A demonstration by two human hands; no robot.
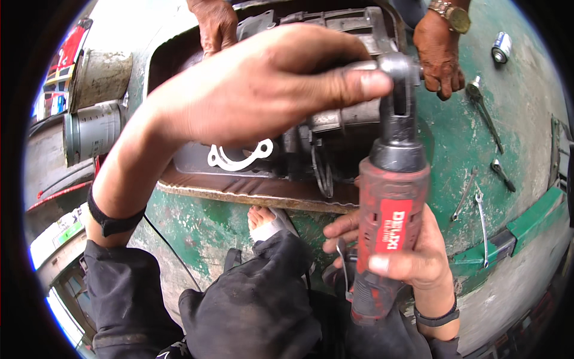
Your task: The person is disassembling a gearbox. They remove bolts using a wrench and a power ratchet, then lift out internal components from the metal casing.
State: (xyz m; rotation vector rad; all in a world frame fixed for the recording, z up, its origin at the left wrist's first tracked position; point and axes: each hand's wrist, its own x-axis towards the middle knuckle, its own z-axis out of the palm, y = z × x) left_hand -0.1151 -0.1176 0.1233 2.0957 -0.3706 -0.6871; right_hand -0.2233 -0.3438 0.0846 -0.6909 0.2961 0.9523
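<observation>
My right hand (421, 260) grips the red and black body of a cordless ratchet wrench (391, 179), its thumb across the front. The tool stands nearly upright in view, its metal head at the top. My left hand (257, 90) reaches across and closes on that head, thumb along its side; most of its fingertips are hidden. Behind the tool lies a grey metal casting (341, 119), perhaps a gearbox housing, largely covered by my left hand and arm. A bright white curved flange (242, 158) with bolt holes shows below my left wrist.
A brown-rimmed tray (263, 196) holds the casting. Another person's hands (439, 54) (215, 24) are at its far side, one wearing a watch. On the green floor at right lie a ratchet (484, 110), wrenches (482, 227) and a small can (501, 46). Metal drums (92, 131) stand left.
</observation>
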